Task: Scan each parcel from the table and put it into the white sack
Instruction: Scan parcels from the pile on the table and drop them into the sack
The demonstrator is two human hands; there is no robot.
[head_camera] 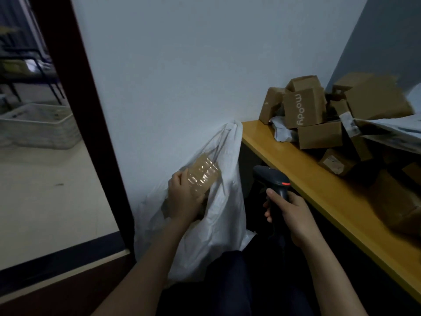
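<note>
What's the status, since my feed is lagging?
Left hand holds taped parcel at white sack. Right hand grips scanner. More parcels on table. Nothing blocking.

The yellow counter [291, 156] stood on my right, next to the wall [182, 87]. A messy heap of brown boxes [320, 135] lay on it. One box [304, 108] said "moody" on its side. Some white bags [282, 131] were squashed between them.

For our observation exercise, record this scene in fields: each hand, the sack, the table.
Left hand: holds a taped brown parcel at the mouth of the white sack
Right hand: grips a handheld scanner, red light on
Sack location: beside the end of the table, against the wall
On table: cardboard boxes in a pile
</note>
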